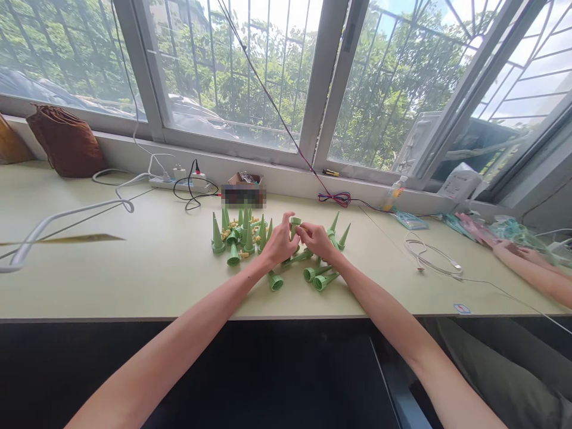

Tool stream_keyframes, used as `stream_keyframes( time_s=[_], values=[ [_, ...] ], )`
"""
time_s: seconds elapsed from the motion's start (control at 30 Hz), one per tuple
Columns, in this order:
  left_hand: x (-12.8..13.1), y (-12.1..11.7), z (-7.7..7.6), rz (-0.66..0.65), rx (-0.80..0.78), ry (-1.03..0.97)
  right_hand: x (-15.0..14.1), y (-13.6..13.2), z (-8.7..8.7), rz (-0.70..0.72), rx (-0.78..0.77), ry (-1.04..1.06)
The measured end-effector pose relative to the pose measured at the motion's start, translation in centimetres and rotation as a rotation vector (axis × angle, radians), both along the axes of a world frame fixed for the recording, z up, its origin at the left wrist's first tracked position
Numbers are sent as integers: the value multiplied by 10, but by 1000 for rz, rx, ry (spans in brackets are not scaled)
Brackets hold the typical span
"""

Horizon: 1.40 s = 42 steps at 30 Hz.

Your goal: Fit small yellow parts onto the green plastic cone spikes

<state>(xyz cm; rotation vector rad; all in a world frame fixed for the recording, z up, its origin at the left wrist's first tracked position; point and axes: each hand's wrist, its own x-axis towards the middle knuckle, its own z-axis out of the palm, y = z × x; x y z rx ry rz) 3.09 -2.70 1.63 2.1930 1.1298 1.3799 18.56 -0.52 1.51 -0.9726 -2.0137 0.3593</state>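
My left hand (pixel 279 243) and my right hand (pixel 315 239) meet over the pale table (pixel 134 268), both closed on one green cone spike (pixel 295 224) held between the fingertips. Several more green cone spikes (pixel 236 235) stand upright to the left, mixed with small yellow parts (pixel 243 254). Others lie on their sides below my hands (pixel 319 277), and a few stand to the right (pixel 339 235).
A brown bag (pixel 66 142) sits at the back left by the window. A white power strip (pixel 176 182) with cables lies behind the cones. White cable (pixel 435 259) and a bottle (pixel 393 193) are to the right. Another person's arm (pixel 531 268) rests at the right.
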Motion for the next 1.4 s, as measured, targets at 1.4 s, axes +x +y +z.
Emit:
stream_keyframes(
  time_s=[1.4],
  values=[
    [0, -1, 2, 20, -5, 33, 1, 1, 0, -9, -14, -24]
  ],
)
